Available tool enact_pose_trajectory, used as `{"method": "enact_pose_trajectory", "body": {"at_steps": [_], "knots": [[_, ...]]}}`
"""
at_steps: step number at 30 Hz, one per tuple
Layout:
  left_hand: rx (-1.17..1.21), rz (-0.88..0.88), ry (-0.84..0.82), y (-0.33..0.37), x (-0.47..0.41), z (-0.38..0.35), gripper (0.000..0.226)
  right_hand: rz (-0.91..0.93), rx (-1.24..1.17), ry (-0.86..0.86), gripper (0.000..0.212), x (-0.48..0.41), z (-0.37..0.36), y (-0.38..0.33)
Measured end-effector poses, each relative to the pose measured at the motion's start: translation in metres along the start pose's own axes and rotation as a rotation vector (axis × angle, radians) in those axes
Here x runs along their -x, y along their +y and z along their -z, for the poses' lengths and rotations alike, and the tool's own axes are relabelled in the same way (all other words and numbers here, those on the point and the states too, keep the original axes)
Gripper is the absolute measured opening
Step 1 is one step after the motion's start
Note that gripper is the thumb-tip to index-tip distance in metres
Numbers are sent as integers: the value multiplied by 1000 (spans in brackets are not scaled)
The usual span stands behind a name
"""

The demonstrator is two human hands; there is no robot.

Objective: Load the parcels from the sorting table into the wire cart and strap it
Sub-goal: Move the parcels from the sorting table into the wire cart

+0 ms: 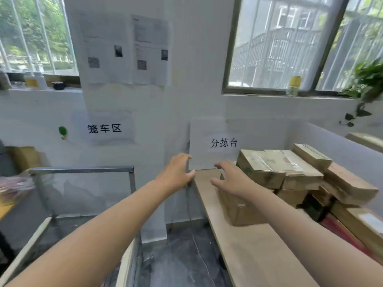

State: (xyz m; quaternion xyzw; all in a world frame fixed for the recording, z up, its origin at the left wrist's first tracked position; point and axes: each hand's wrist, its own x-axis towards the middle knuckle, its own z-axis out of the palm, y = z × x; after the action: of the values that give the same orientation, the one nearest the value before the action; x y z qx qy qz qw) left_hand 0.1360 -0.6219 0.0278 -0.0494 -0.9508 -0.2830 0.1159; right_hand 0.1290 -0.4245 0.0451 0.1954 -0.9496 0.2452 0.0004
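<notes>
Over the far end of the table [248, 251], both hands hang empty with fingers [219, 165] spread and slightly curled: the left hand [176, 172] off the table's left edge, the right hand [230, 179] above the nearest parcel [242, 208]. Further right, more parcels [290, 170] lie stacked untidily against the wall. Left of the table stands the wire cart [83, 169], apparently still without parcels. Gripping the near box well likely means one palm on each end, lifting straight up so the leaning stack beside it is not disturbed.
</notes>
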Motion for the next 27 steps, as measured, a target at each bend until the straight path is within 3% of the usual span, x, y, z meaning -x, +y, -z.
{"method": "enact_pose_trajectory", "body": {"at_steps": [5, 14, 27], "knots": [[29, -113, -120, 109, 36, -65, 57, -122, -7, 62, 59, 108, 48, 79], [29, -264, -170, 253, 99, -146, 52, -316, -46, 192, 61, 265, 107, 175], [-27, -425, -222, 370, 80, -204, 56, -468, -33, 310, 54, 338, 164, 263]]}}
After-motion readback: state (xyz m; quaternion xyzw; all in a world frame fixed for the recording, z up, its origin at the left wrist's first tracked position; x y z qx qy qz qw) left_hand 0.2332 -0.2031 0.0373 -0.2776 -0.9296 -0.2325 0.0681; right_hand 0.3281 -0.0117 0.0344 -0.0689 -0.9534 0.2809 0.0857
